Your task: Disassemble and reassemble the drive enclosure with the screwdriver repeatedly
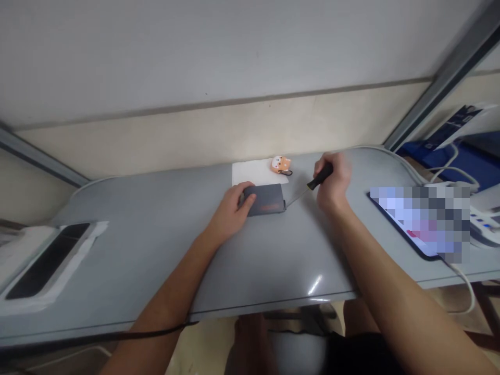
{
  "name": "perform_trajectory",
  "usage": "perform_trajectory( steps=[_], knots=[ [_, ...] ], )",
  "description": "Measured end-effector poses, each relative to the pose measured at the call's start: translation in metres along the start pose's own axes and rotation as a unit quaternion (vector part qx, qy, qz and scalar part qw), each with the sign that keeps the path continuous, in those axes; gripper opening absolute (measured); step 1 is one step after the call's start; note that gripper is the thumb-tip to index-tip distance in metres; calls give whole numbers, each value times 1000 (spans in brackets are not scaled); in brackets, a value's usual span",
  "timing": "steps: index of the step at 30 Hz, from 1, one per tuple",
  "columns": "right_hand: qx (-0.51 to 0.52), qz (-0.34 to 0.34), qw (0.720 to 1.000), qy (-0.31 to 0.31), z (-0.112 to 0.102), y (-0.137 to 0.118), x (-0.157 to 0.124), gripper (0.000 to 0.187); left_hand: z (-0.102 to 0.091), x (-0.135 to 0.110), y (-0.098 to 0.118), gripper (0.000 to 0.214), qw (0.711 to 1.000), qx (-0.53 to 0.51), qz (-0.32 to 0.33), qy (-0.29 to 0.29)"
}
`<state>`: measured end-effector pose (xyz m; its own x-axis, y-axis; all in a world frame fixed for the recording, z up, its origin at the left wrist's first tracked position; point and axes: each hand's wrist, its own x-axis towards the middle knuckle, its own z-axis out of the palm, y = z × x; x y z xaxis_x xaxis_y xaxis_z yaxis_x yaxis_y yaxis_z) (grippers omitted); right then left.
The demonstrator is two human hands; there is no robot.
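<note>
A dark grey flat rectangular case lies on the grey desk, with faint reddish lettering near its lower edge. My left hand grips its left end, thumb on top. In my right hand is a screwdriver with a black handle, the fingers wrapped round it. Its thin metal shaft slants down to the left, and the tip is at the case's lower right corner. Whether the tip is wedged in or only touching, I cannot tell. The right hand is slightly blurred.
Behind the case are a white paper sheet and an orange-and-white animal-shaped case with a dark loop. A lit tablet, partly pixelated, and a white power strip stand right. At left lies a black phone-like slab. A wall closes the back.
</note>
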<state>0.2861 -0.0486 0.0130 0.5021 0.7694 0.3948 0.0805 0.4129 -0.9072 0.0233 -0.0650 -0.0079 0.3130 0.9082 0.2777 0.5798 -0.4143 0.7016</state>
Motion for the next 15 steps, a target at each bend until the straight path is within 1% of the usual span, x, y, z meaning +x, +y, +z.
perform_trajectory(
  steps=[1,2,4,7,10,15],
  knots=[
    [4,-18,1000,8,1,-5,-4,37,0,0,-2,25,999,27,17,13],
    [5,-38,999,-1,2,-10,-8,38,1,1,-4,24,998,47,30,25],
    [-5,-80,996,-43,5,-21,-17,41,2,2,-8,22,996,68,39,32],
    [-26,-121,989,-86,10,-32,-29,38,4,2,-11,22,996,76,39,35],
    [-35,-126,984,-118,14,-36,-39,34,6,2,-11,22,995,77,44,40],
    [-35,-87,984,-149,21,-39,-49,34,5,2,-9,24,996,64,48,46]
  ],
)
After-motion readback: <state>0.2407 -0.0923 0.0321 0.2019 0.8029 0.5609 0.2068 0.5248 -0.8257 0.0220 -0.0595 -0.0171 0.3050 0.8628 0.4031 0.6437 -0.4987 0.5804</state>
